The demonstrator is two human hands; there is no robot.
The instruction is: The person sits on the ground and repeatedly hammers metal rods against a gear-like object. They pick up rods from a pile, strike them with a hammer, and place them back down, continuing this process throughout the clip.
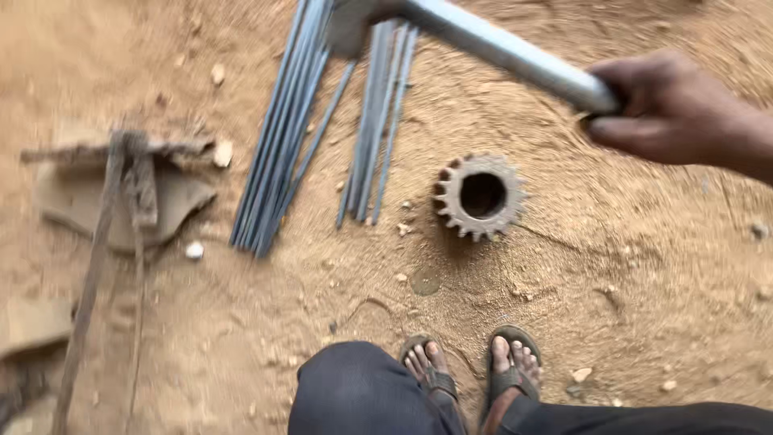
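Observation:
My right hand [672, 113] is shut around the grey metal handle of a hammer [499, 48], at the upper right. The handle slants up and left, and its blurred head sits near the top edge above the rods. A rusty toothed gear [481, 196] with a round hole lies on the sandy ground just below the handle. Two bundles of thin grey metal rods [282, 137] lie side by side to the left of the gear. My left hand is out of view.
My two sandalled feet [475, 366] and dark trouser legs are at the bottom centre. At the left lie rusty bars and a flat piece of stone or metal [121, 193]. Small pebbles dot the ground.

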